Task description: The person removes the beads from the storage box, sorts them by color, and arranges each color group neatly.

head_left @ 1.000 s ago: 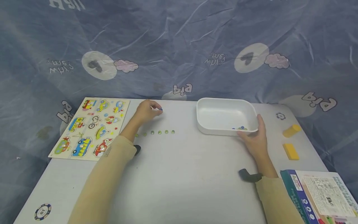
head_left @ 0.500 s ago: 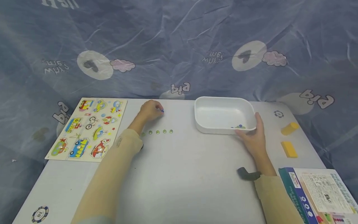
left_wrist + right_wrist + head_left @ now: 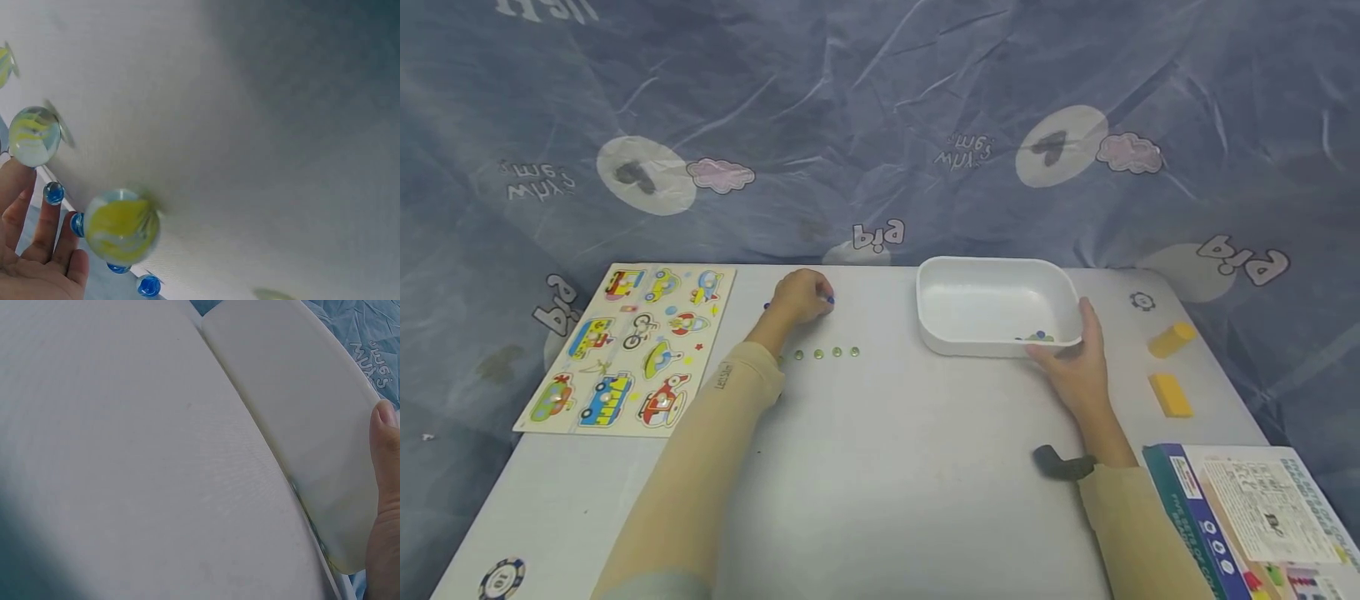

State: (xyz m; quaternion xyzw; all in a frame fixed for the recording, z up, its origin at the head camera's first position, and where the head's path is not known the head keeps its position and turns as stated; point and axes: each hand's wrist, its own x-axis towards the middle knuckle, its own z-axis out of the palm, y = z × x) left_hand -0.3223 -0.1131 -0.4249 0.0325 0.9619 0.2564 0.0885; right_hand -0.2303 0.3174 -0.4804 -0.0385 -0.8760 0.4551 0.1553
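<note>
Near the far edge of the white table, my left hand (image 3: pixel 802 297) pinches a blue marble (image 3: pixel 831 299) at its fingertips. Left of that wrist sits another blue marble (image 3: pixel 767 306). Several blue marbles (image 3: pixel 149 285) line up beside the fingers in the left wrist view, partly behind a large-looking yellow-swirled marble (image 3: pixel 122 226). A row of yellow-green marbles (image 3: pixel 818 354) runs in front of the hand, its left end hidden by the forearm. My right hand (image 3: pixel 1081 367) grips the near right corner of a white tub (image 3: pixel 970 347), thumb (image 3: pixel 385 425) on its side. Small marbles (image 3: pixel 1039 336) lie inside the tub.
A puzzle board with vehicle pictures (image 3: pixel 625 350) lies at the left. On the right are a yellow cylinder (image 3: pixel 1171 341), a yellow block (image 3: pixel 1170 396) and a boxed set (image 3: pixel 1255 508). A patterned blue-grey cloth (image 3: pixel 880 133) rises behind the table.
My left hand has shifted slightly right, and a blue marble now shows behind its wrist. The right hand keeps its grip on the tub. The head view has drifted a little.
</note>
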